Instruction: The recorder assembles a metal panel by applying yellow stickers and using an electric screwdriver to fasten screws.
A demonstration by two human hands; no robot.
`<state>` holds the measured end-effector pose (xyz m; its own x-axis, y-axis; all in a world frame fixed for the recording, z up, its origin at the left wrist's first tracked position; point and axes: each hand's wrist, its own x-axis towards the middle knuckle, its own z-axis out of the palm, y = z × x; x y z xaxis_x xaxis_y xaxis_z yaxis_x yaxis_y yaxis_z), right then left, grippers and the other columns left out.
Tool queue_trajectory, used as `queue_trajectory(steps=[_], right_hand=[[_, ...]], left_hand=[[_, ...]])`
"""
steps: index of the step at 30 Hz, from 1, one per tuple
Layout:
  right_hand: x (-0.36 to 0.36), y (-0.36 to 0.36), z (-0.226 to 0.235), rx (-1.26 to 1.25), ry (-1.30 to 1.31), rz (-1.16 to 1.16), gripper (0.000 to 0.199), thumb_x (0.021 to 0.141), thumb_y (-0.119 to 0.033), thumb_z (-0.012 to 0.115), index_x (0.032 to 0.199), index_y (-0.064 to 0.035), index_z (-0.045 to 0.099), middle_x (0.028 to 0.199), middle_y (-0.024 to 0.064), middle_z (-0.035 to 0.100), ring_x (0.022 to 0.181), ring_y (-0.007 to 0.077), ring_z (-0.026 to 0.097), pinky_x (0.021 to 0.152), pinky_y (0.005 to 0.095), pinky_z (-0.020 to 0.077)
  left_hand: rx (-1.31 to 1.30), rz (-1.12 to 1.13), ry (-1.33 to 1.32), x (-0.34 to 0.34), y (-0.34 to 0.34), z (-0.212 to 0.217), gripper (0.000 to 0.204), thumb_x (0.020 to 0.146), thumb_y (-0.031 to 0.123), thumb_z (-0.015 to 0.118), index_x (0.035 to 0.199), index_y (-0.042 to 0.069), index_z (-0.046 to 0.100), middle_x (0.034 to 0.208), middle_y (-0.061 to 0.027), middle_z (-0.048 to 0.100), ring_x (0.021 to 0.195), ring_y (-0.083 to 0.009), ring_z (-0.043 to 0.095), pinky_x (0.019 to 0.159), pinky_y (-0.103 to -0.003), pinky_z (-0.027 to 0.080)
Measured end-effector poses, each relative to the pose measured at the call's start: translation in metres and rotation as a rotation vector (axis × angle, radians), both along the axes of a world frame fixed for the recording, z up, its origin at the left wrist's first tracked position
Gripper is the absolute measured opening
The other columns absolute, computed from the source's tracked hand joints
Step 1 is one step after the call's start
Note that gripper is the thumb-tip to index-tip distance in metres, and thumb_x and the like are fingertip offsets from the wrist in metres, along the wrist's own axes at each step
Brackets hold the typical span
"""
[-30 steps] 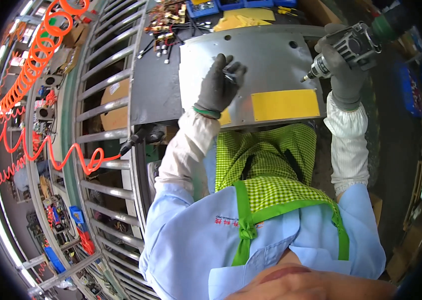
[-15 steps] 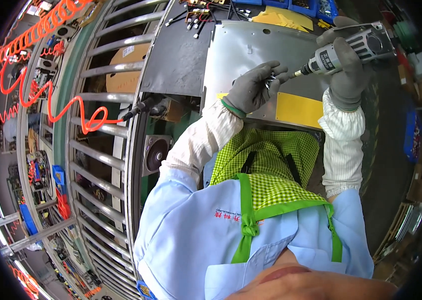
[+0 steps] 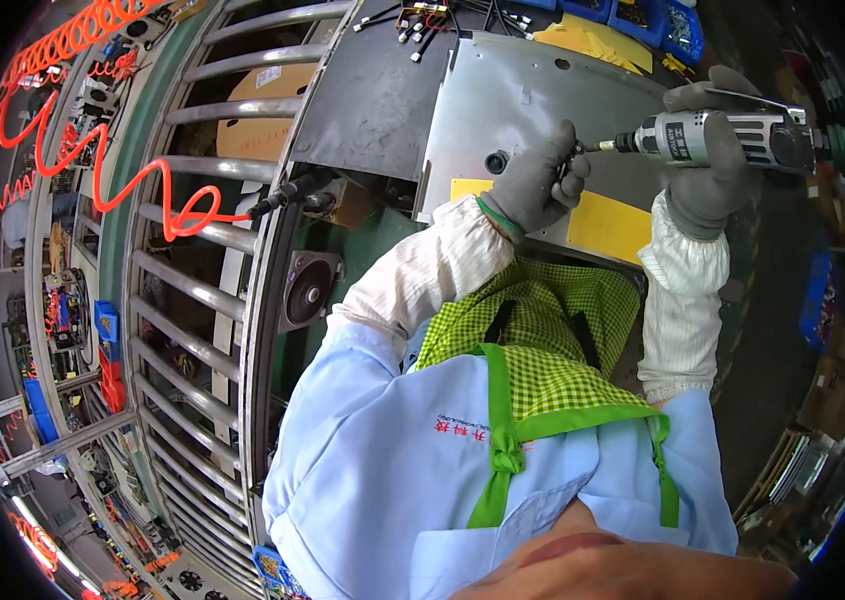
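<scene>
My right hand (image 3: 713, 175), in a grey glove, is wrapped round a silver and black power screwdriver (image 3: 708, 138) held level above the panel's right side. Its bit points left and reaches my left hand (image 3: 540, 185), also gloved in grey. The left fingers are pinched on small metal pieces, apparently screws (image 3: 571, 160), right at the bit's tip; the fingers hide most of them. Beneath both hands lies a bare sheet-metal panel (image 3: 488, 95) with yellow strips (image 3: 605, 228) along its near edge. A short black round fitting (image 3: 496, 161) stands on the panel beside my left hand.
A dark work surface (image 3: 373, 110) with black cables (image 3: 423, 25) lies left of the panel. Blue bins (image 3: 683, 35) and yellow sheets (image 3: 598, 42) sit behind it. Further left run a roller conveyor (image 3: 193, 290) and a coiled orange air hose (image 3: 168, 200).
The screwdriver has swung more level, and its bit now meets my left fingertips. My left hand has shifted right, and the black fitting has come into sight beside it. The view has turned slightly.
</scene>
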<state>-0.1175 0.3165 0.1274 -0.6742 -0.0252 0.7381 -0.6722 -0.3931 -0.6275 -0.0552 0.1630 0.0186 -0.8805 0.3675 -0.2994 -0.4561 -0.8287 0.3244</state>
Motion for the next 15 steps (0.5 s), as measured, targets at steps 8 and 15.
queue_trajectory(steps=[8, 15], right_hand=[[0.012, 0.006, -0.011, -0.023, 0.016, 0.063, 0.043, 0.078, -0.013, 0.061, 0.117, 0.0056, 0.056, 0.092, 0.0156, 0.068, 0.080, 0.0252, 0.067, 0.074, 0.0363, 0.0562], [0.021, 0.009, -0.022, -0.011, 0.165, 0.102, 0.045, 0.081, -0.012, 0.074, 0.118, 0.0047, 0.055, 0.092, 0.0146, 0.069, 0.080, 0.0218, 0.069, 0.071, 0.0339, 0.0576]], left_hand=[[0.159, 0.049, -0.084, 0.008, 0.022, 0.006, 0.033, 0.097, 0.043, 0.051, 0.092, 0.010, 0.051, 0.067, 0.0010, 0.054, 0.049, -0.0076, 0.044, 0.041, -0.016, 0.035], [0.247, 0.070, -0.123, 0.012, 0.027, 0.001, 0.029, 0.097, 0.044, 0.052, 0.092, 0.015, 0.052, 0.066, 0.0039, 0.053, 0.048, -0.0073, 0.043, 0.041, -0.017, 0.034]])
